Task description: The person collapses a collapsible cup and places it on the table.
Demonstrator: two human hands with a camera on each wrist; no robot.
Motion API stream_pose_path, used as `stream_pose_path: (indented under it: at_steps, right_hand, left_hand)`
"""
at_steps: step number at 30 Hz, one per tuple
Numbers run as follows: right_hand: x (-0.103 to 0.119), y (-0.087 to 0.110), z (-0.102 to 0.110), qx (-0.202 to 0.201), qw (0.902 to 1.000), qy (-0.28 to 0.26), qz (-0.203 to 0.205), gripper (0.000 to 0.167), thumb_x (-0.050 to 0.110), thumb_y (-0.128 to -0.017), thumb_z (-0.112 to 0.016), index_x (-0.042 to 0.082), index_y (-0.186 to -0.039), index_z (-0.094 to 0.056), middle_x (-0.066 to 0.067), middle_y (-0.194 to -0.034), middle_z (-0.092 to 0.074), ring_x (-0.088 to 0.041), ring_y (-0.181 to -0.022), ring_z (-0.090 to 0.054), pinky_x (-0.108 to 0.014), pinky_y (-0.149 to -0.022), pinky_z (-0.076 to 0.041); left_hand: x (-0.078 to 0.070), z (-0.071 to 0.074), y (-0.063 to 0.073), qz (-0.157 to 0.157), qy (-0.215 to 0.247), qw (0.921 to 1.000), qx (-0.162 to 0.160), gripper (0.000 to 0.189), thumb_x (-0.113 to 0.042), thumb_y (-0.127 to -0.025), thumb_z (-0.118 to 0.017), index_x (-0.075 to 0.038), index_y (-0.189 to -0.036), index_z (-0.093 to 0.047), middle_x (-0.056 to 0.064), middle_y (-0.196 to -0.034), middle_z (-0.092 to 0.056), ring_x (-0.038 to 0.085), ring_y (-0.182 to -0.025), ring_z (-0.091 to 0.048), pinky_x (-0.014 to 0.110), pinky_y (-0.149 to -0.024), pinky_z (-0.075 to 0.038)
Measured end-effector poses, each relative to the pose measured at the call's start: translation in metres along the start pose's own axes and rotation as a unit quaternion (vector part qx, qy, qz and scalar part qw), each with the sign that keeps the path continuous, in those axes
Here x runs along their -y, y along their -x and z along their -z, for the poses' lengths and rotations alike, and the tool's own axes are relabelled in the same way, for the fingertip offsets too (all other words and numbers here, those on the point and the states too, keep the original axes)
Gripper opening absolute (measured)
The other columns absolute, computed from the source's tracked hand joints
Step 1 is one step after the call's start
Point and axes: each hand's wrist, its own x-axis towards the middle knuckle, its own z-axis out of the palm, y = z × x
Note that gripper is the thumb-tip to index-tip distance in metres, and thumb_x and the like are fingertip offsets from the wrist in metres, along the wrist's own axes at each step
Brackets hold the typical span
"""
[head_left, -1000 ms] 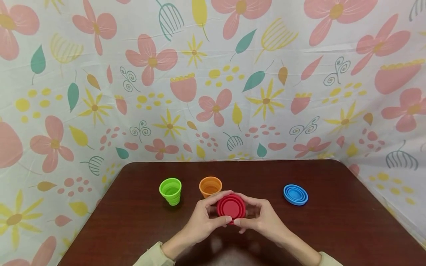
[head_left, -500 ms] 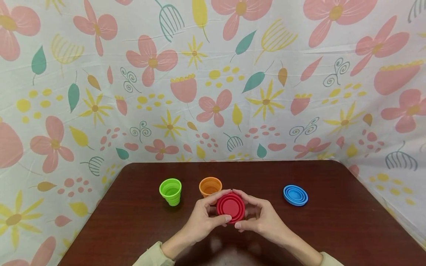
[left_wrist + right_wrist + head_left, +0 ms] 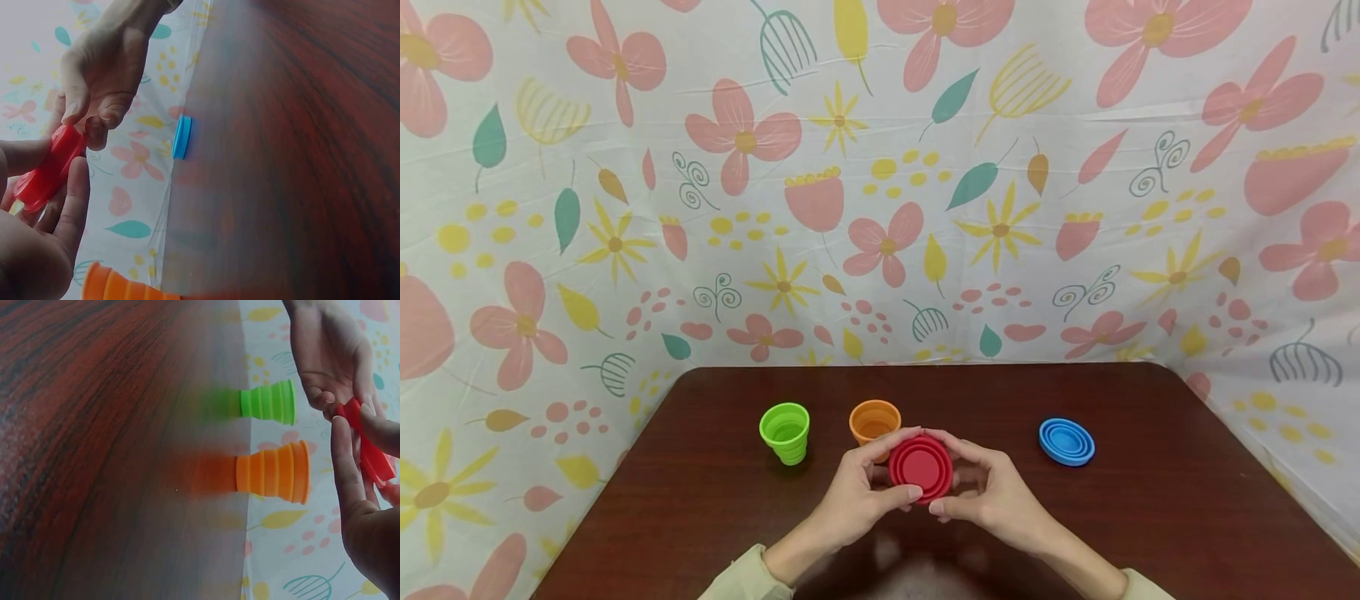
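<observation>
A red collapsible cup (image 3: 921,468), folded nearly flat, is held up over the table between both hands. My left hand (image 3: 859,492) grips its left side, thumb lying across the lower front. On the other side my right hand (image 3: 988,492) holds the rim, its thumb at the lower right edge and a finger over the top. The left wrist view shows the red cup (image 3: 53,165) edge-on, with fingers on both faces. An orange collapsible cup (image 3: 874,419), stretched tall, stands just behind the left hand, partly covered by it.
An extended green collapsible cup (image 3: 786,433) stands to the left on the dark wood table (image 3: 700,517). A blue collapsible cup (image 3: 1066,442), folded flat, lies to the right. Behind the table hangs a flower-printed cloth (image 3: 880,183).
The right thumb has slid slightly right and down, from the front of the red cup to its lower edge. The left hand and the other cups stay put.
</observation>
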Motion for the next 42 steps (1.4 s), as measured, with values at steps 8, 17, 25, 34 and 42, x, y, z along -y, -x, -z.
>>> stream_pose_path:
  at_steps: [8,17,25,34,42]
  right_hand:
    - [0.000,0.001,0.002,-0.022,0.9995,0.011,0.019,0.076,-0.008,-0.085,-0.082,0.004,-0.153,-0.052,-0.025,-0.128,-0.060,-0.032,-0.084,-0.073,-0.051,-0.069,-0.063]
    - [-0.002,0.001,0.007,-0.006,0.9971,0.038,0.065,0.075,-0.011,-0.086,-0.080,-0.001,-0.154,-0.050,-0.022,-0.120,-0.057,-0.032,-0.084,-0.072,-0.050,-0.064,-0.064]
    - [0.000,0.001,0.008,-0.018,0.9948,0.061,0.079,0.070,-0.010,-0.089,-0.077,0.006,-0.153,-0.055,-0.019,-0.125,-0.058,-0.030,-0.085,-0.071,-0.048,-0.059,-0.063]
    - [0.005,0.001,0.010,-0.075,0.9938,0.079,0.025,0.039,0.002,-0.102,-0.067,0.007,-0.141,-0.068,-0.025,-0.129,-0.057,-0.031,-0.069,-0.071,-0.045,-0.063,-0.064]
    - [0.008,0.001,0.017,-0.050,0.9974,0.046,-0.021,0.066,0.004,-0.091,-0.081,0.008,-0.152,-0.056,-0.022,-0.138,-0.062,-0.027,-0.114,-0.070,-0.036,-0.092,-0.060]
  left_hand:
    - [-0.002,0.003,-0.001,-0.001,0.000,1.0000,0.007,0.064,0.001,-0.098,-0.072,-0.013,-0.157,-0.051,0.020,-0.134,-0.064,0.048,-0.084,-0.074,0.047,-0.072,-0.064]
    - [-0.006,0.005,0.002,0.026,-0.001,0.9995,-0.019,0.044,-0.012,-0.109,-0.061,-0.009,-0.152,-0.057,0.019,-0.132,-0.068,0.052,-0.087,-0.073,0.046,-0.072,-0.064]
    - [-0.006,0.005,0.001,0.044,0.027,0.9977,-0.044,0.041,-0.012,-0.110,-0.057,-0.005,-0.150,-0.058,0.021,-0.139,-0.064,0.046,-0.092,-0.074,0.044,-0.078,-0.064]
    - [-0.005,0.005,0.000,0.024,0.036,0.9977,-0.052,0.051,-0.004,-0.100,-0.071,-0.004,-0.149,-0.059,0.017,-0.151,-0.056,0.033,-0.109,-0.074,0.046,-0.088,-0.061]
    - [-0.003,0.008,0.002,0.013,0.068,0.9968,-0.040,0.070,0.006,-0.089,-0.081,-0.005,-0.152,-0.054,0.016,-0.156,-0.051,0.040,-0.132,-0.060,0.040,-0.101,-0.054]
